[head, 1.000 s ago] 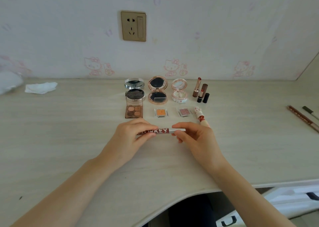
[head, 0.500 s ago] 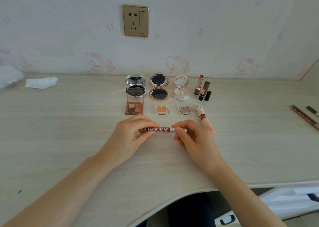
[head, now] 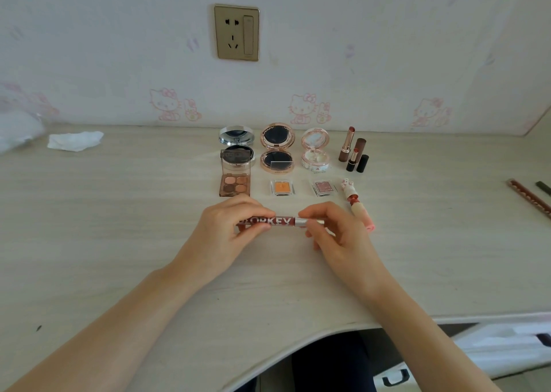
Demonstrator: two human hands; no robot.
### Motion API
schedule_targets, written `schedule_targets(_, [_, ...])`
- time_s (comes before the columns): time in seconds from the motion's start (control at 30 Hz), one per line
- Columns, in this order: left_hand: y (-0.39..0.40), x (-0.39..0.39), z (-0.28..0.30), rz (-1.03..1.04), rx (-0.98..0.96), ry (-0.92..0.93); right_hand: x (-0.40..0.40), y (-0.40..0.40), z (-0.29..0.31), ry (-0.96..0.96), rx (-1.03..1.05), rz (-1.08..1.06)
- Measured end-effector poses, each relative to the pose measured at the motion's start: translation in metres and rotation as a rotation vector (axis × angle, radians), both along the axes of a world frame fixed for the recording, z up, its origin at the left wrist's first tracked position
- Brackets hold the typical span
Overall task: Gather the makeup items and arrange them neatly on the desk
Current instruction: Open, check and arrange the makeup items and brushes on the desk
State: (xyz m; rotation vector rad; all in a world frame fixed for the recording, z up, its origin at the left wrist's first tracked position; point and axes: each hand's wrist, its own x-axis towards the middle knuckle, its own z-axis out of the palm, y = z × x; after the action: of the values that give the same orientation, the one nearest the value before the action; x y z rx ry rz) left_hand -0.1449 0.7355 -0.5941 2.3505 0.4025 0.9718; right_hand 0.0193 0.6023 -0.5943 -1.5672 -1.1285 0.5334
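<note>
A dark red lip gloss tube [head: 283,221] with white letters and a silver cap lies crosswise just above the pale desk [head: 119,242]. My left hand [head: 226,230] pinches its red end and my right hand [head: 331,230] pinches the silver cap end. Behind it stand rows of makeup: a four-colour eyeshadow palette [head: 235,181], a silver compact [head: 237,142], a rose-gold compact [head: 277,148], a pink compact [head: 315,150], an orange single shadow [head: 281,187], a pink single shadow [head: 322,187], open lipsticks [head: 353,151] and a pink lip tube [head: 357,206].
A crumpled white tissue [head: 74,140] lies at the back left. Two pencils [head: 530,196] lie at the right edge. A wall socket [head: 237,32] is above the desk. The desk's curved front edge runs near my forearms, with a white drawer [head: 492,350] below right.
Both hands keep hold of the red tube in the same spot. The view has tilted slightly; nothing on the desk has moved.
</note>
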Motion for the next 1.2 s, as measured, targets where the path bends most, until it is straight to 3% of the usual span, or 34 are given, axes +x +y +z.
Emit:
schedule_targets(0.23, [-0.0028, 0.0006, 0.0013, 0.008, 0.010, -0.002, 0.0005, 0.0019, -0.0004, 0.109, 0.033, -0.033])
schedule_targets(0.43, [-0.0006, -0.0008, 0.0005, 0.030, -0.001, 0.014, 0.0009, -0.0009, 0.0001, -0.008, 0.004, 0.033])
schedule_targets(0.6, [-0.0019, 0.0009, 0.0006, 0.046, 0.015, 0.002, 0.0001, -0.0012, 0.0001, 0.145, 0.084, 0.002])
schedule_targets(0.83, [-0.0012, 0.0001, -0.0002, 0.045, 0.010, 0.014, 0.0038, 0.0001, 0.0000, 0.052, 0.034, 0.024])
schedule_targets(1.03, [-0.0050, 0.0010, 0.0011, 0.041, 0.017, 0.003, 0.0024, 0.0002, 0.0003, 0.172, 0.064, -0.033])
schedule_targets(1.2, [-0.0035, 0.0003, 0.0002, 0.059, 0.010, -0.010, -0.0018, 0.0023, 0.0043, 0.150, -0.022, -0.065])
